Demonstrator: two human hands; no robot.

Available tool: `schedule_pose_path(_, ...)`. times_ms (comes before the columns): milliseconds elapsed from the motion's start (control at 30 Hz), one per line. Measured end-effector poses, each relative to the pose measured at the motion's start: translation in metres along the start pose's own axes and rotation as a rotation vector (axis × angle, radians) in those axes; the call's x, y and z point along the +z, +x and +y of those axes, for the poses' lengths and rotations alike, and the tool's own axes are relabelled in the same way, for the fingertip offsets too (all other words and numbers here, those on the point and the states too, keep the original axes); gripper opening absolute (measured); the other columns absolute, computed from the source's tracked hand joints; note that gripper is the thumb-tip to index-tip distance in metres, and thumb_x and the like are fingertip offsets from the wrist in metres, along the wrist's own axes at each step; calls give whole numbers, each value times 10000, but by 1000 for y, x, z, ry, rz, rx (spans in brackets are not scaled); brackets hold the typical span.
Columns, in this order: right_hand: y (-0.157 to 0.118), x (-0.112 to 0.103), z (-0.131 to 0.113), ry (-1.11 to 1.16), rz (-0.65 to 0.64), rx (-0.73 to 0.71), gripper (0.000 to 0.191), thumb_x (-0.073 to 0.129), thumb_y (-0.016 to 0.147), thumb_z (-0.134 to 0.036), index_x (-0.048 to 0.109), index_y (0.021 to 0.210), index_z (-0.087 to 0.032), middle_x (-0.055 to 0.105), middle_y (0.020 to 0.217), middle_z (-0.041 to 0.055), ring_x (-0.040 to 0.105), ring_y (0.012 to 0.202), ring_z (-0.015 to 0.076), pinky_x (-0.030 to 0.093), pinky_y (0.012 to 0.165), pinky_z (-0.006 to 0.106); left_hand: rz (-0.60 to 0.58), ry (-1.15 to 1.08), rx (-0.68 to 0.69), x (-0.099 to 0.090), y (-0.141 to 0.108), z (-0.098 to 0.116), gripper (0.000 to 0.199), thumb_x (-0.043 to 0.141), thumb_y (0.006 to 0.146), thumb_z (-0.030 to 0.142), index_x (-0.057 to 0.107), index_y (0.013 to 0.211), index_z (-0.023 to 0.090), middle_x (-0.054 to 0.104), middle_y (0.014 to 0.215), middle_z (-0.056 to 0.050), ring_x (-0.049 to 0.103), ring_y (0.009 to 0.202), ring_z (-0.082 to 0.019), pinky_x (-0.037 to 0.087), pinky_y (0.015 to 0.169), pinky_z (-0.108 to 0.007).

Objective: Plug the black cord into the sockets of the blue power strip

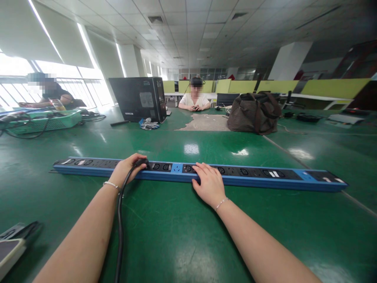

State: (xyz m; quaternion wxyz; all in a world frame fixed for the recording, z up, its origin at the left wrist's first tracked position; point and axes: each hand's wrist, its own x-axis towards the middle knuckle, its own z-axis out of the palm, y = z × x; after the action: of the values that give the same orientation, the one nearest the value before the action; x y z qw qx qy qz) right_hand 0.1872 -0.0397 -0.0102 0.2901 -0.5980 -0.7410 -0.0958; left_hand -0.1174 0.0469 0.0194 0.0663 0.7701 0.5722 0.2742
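A long blue power strip [265, 181] with a black face and several sockets lies crosswise on the green table [165, 220]. My left hand [126, 169] is closed around a black plug [143, 163] at a socket left of the strip's middle; how deep the plug sits I cannot tell. From that plug a black cable [120, 228] runs down over the table toward me. My right hand [209, 184] rests on the strip right of the light blue socket [177, 168], fingers stretched over the face and thumb against the near side.
Beyond the strip stand a black computer case [144, 100], gloves [149, 124] and a brown bag [253, 114]. A green basket [50, 121] with cables is at left. A device [11, 251] lies near left. Two people sit around the table.
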Motion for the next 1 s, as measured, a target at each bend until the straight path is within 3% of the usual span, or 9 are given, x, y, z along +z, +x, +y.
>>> schedule_pose_path(167, 0, 1, 0, 3, 4, 1, 400, 530, 785, -273, 577, 1178, -219, 557, 1286, 31, 448, 1200, 217, 296, 992, 389, 109, 31, -77, 10, -10, 8, 395, 498, 763, 456, 600, 1087, 254, 689, 993, -34, 637, 898, -213, 481, 808, -317)
schedule_pose_path(367, 0, 0, 0, 1, 6, 0, 395, 525, 788, -276, 575, 1177, -222, 557, 1284, 31, 446, 1201, 214, 299, 990, 387, 180, 20, 47, 20, -21, 7, 432, 495, 786, 456, 585, 1140, 226, 654, 1116, -57, 604, 1015, -209, 451, 915, -334)
schedule_pose_path(500, 0, 0, -1, 0, 1, 4, 393, 522, 789, -273, 574, 1176, -228, 554, 1287, 32, 444, 1204, 210, 301, 989, 388, 215, 56, 4, 21, -25, 11, 411, 461, 816, 449, 596, 1145, 242, 660, 1124, -42, 606, 1031, -206, 448, 923, -325)
schedule_pose_path(833, 0, -1, -1, 6, -8, 5, 397, 512, 795, -270, 574, 1184, -223, 551, 1291, 42, 440, 1210, 219, 293, 1002, 399, 174, 45, -182, 16, -25, 26, 379, 426, 831, 474, 600, 1118, 299, 709, 921, -2, 658, 846, -199, 490, 732, -284)
schedule_pose_path(1000, 0, -1, -1, 12, -10, 10, 403, 512, 791, -263, 575, 1188, -226, 552, 1291, 42, 439, 1213, 219, 296, 1003, 406, 180, 105, -75, 17, -23, 28, 359, 379, 863, 407, 596, 1123, 289, 706, 937, -5, 647, 872, -183, 458, 836, -296)
